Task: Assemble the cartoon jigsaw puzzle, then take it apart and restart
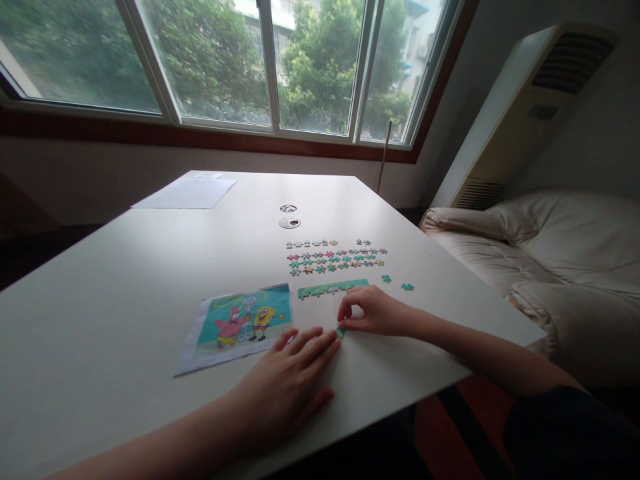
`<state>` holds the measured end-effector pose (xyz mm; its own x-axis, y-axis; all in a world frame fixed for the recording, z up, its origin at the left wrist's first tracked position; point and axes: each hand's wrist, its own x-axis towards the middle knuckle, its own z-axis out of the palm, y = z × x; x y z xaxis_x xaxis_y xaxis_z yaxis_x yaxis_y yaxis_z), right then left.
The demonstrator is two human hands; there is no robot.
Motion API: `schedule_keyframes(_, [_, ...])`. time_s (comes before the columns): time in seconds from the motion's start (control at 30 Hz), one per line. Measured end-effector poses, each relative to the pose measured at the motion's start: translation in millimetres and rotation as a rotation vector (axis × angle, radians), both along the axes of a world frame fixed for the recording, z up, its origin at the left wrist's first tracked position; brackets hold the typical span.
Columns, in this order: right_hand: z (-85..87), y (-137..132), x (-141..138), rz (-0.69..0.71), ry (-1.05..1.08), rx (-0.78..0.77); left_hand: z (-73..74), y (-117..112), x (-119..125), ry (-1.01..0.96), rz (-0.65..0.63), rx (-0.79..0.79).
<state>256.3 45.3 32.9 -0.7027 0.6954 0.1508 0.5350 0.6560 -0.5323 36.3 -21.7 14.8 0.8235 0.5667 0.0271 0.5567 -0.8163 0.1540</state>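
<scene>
Between the thumb and forefinger of my right hand (373, 310) is a small green jigsaw puzzle piece (341, 331), low over the table or touching it. My left hand (300, 373) lies palm down with fingers stretched out, its fingertips right beside that piece. Just beyond my right hand is a joined green strip of puzzle (325, 289), its right end partly behind the hand. A cartoon reference picture (245, 323) on a white sheet lies left of the strip, close to my left fingertips.
Rows of loose puzzle pieces (333, 261) lie beyond the strip. Two stray pieces (407, 287) are to their right. Two round discs (289, 223) and a white paper sheet (187, 193) are farther back on the white table (125, 307). A leather sofa (565, 253) stands at right.
</scene>
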Motion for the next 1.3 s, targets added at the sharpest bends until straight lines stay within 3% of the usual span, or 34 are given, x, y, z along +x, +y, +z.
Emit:
schedule_keyframes(0.13, [2.1, 2.1, 0.8, 0.021, 0.003, 0.046, 2.5, -0.5, 0.7, 0.004, 0.006, -0.002])
schedule_keyframes(0.23, [14.4, 11.0, 13.6, -0.01, -0.015, 0.05, 4.4, -1.3, 0.4, -0.009, 0.014, -0.001])
schedule_keyframes(0.43, [41.9, 45.6, 86.0, -0.219, -0.272, -0.056, 5.3, -1.8, -1.0, -0.05, 0.019, 0.004])
schedule_keyframes(0.53, [39.8, 61.0, 121.7, -0.288, -0.433, -0.179, 3.8, -1.9, -1.3, -0.063, 0.015, -0.008])
schedule_keyframes(0.63, [30.5, 71.4, 139.6, -0.27, -0.503, -0.291, 2.6, -2.0, -1.2, -0.067, 0.027, -0.021])
schedule_keyframes(0.83, [20.8, 77.4, 137.2, -0.193, -0.485, -0.398, 3.6, -2.0, -1.3, -0.074, 0.034, -0.018])
schedule_keyframes(1.07, [23.3, 71.8, 126.1, -0.175, -0.441, -0.448, 5.1, -2.4, -0.9, -0.081, 0.013, -0.016])
schedule_keyframes(1.3, [28.4, 67.1, 122.4, -0.051, -0.432, -0.484, 5.5, -0.6, 0.0, -0.066, -0.011, -0.061])
